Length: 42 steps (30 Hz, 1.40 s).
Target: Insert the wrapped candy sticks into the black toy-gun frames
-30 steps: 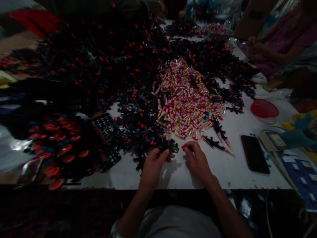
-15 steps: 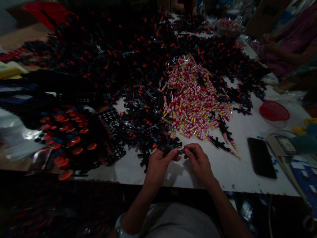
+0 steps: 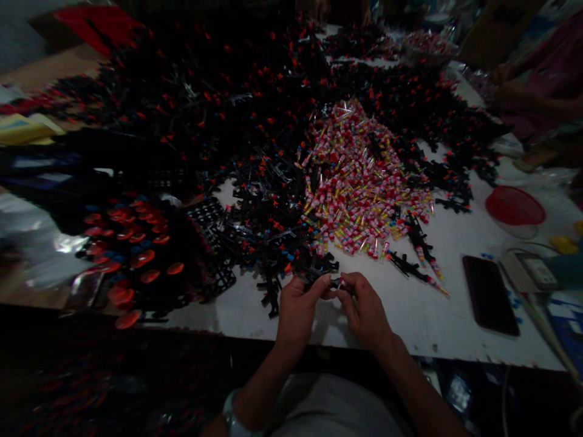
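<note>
The left hand (image 3: 297, 309) pinches a black toy rifle (image 3: 335, 283) — the right hand (image 3: 368, 311) holds a tiny blurred piece (image 3: 341, 283) at its end, near heaped pink-and-yellow tubes (image 3: 359, 191)

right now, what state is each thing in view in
Left hand: closed on black toy gun
Black toy gun: held, partly hidden
Right hand: pinching small piece, too blurred to name
Phone: lying flat, screen dark
Coloured tubes: heaped loose
Two toy guns beside heap: lying, tubes at one end
Other toy guns: piled
</note>
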{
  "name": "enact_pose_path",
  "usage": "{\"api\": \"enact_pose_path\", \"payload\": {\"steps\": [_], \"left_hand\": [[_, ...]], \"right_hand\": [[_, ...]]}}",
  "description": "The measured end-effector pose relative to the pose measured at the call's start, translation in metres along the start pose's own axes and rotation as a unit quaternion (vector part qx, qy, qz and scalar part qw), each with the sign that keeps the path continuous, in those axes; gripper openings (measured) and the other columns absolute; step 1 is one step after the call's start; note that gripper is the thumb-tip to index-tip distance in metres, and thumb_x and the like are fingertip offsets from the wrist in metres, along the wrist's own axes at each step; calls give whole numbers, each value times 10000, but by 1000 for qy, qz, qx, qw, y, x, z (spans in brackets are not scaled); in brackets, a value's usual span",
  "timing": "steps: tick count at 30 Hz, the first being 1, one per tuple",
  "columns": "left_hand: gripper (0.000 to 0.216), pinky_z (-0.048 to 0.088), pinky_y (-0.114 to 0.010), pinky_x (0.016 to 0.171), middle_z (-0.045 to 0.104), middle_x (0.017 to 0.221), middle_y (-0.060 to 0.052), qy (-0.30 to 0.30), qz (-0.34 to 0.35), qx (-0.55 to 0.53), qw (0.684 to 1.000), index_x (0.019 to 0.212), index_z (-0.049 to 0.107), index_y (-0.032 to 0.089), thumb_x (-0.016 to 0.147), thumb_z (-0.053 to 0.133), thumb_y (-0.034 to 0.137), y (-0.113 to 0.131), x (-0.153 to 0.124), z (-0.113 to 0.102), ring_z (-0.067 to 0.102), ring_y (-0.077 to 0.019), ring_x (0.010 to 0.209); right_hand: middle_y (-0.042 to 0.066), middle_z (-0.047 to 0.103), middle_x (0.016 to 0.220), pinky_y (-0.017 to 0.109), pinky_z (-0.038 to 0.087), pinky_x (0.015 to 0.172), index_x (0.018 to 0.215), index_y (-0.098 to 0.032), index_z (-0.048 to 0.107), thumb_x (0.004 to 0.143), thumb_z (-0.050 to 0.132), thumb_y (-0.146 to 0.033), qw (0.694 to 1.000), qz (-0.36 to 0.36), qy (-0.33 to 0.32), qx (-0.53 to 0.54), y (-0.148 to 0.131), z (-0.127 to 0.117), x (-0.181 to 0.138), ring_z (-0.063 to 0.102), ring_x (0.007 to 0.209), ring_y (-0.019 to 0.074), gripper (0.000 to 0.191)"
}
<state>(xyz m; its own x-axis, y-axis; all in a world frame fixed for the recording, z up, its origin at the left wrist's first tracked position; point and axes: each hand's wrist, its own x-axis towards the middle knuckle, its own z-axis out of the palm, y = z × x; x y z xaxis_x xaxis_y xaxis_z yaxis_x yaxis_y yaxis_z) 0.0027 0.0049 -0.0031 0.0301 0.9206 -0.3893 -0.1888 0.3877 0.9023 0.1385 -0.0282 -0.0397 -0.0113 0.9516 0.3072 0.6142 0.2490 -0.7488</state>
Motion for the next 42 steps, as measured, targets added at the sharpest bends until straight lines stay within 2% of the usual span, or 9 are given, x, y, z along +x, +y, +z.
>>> {"api": "enact_pose_path", "payload": {"steps": [6, 12, 17, 24, 27, 30, 35, 38, 42], "left_hand": [[239, 483, -262, 796, 728, 862, -24, -15, -21, -52, 998, 877, 710, 165, 702, 709, 327, -5, -4, 5, 629, -153, 808], [244, 477, -277, 787, 713, 860, -34, -75, 7, 79, 994, 891, 701, 175, 773, 624, 373, 0, -2, 7, 625, -170, 819], [202, 459, -288, 849, 664, 961, -39, 8, 183, 277, 943, 956, 683, 218, 839, 551, 316, 2, 11, -14, 592, -164, 912], [313, 448, -410, 906, 595, 1076, -109, 48, 325, 501, 801, 1135, 617, 187, 835, 530, 171, -15, 31, -17, 507, -238, 1014], [369, 455, -437, 880, 581, 1094, -120, 47, 335, 556, 759, 1160, 602, 188, 792, 594, 172, -16, 33, -15, 489, -262, 1005], [365, 456, -412, 880, 573, 1093, -112, 40, 341, 556, 757, 1148, 604, 185, 783, 614, 184, -18, 34, -18, 486, -250, 999], [329, 455, -399, 882, 569, 1078, -105, 48, 358, 533, 765, 1120, 615, 192, 791, 605, 187, -22, 38, -23, 484, -247, 1003], [337, 454, -408, 889, 565, 1083, -103, 45, 357, 527, 770, 1134, 608, 199, 798, 598, 194, -23, 39, -24, 482, -246, 1006], [348, 449, -398, 908, 559, 1100, -96, 39, 346, 519, 781, 1155, 596, 196, 807, 587, 186, -22, 38, -24, 477, -237, 1024]], "right_hand": [[95, 644, 929, 350, 534, 722, 1433, -160, 211, 929, 433, -335, 995, 13, 36, -93, -3, 12, -10, 629, 780, 204, 577], [90, 650, 917, 357, 505, 730, 1333, -205, 413, 951, 366, -357, 985, 14, 21, -169, 21, -17, -12, 609, 800, 210, 414], [165, 600, 1096, 520, 363, 927, 1192, -156, 564, 916, 458, -363, 918, 62, 192, -343, 50, -56, 8, 495, 1059, 306, 362], [114, 596, 982, 402, 410, 857, 967, -168, 651, 898, 484, -276, 968, 25, 47, -245, 40, 2, 52, 501, 964, 243, 210], [77, 611, 915, 345, 449, 761, 944, -174, 636, 884, 509, -321, 987, 73, 36, -140, 38, -2, 51, 545, 828, 197, 203], [19, 613, 831, 281, 451, 642, 979, -200, 630, 843, 572, -372, 990, 113, 63, -49, 34, -28, 45, 534, 653, 136, 227], [30, 598, 845, 279, 471, 696, 892, -203, 588, 880, 502, -400, 990, 107, 92, 31, 22, -43, 50, 575, 745, 145, 215], [24, 618, 812, 274, 473, 670, 975, -202, 526, 932, 383, -367, 988, 141, 33, 51, 18, -24, 53, 612, 717, 146, 222], [31, 650, 799, 280, 438, 631, 1079, -201, 523, 911, 439, -329, 980, 142, -105, -90, 16, -1, 52, 622, 701, 179, 227]]}}
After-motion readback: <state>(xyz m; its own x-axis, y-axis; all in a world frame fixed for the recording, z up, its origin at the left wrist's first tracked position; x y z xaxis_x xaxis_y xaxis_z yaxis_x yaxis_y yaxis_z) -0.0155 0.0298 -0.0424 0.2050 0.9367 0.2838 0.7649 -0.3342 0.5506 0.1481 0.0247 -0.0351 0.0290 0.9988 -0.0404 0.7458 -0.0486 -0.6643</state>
